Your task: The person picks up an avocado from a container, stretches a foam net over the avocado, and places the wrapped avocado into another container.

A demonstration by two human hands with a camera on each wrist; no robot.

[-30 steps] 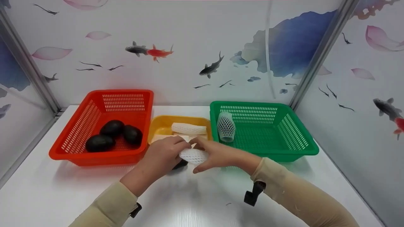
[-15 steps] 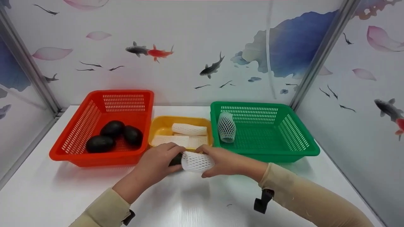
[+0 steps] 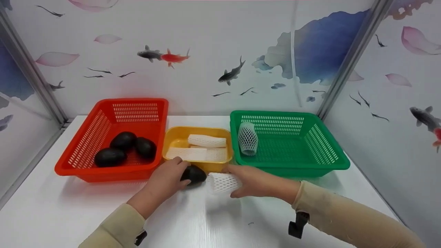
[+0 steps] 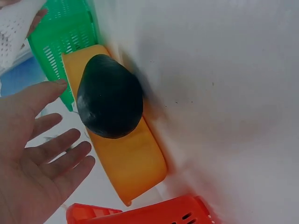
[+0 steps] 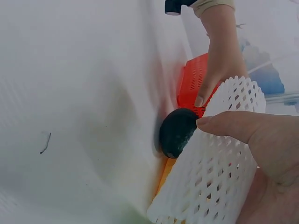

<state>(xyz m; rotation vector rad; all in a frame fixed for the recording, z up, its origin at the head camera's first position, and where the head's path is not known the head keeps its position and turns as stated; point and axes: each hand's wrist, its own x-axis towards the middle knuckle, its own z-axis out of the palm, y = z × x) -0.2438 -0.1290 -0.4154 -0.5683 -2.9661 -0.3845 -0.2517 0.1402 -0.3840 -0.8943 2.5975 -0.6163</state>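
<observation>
A dark avocado [image 3: 195,175] rests on the white table in front of the yellow tray; the left wrist view shows the same avocado [image 4: 110,98] whole and bare. My left hand [image 3: 167,179] is beside it on the left, fingers extended and spread in the left wrist view, not curled round it. My right hand [image 3: 255,181] holds a white foam net sleeve [image 3: 224,183] just right of the avocado. Close up in the right wrist view, the thumb lies over the net sleeve [image 5: 210,175], with the other fingers hidden behind it. The sleeve's mouth faces the avocado.
A red basket [image 3: 79,168] with 3 avocados [image 3: 109,157] stands at the left. Several flat foam nets [image 3: 206,141] lie in the yellow tray [image 3: 172,132]. To the right is a green basket [image 3: 293,172], holding a net-covered piece [image 3: 248,139] at its left end.
The foam net sleeve has moved right and towards me with my right hand, away from the avocado. My left hand has shifted slightly left, and the avocado now shows more fully on the table.
</observation>
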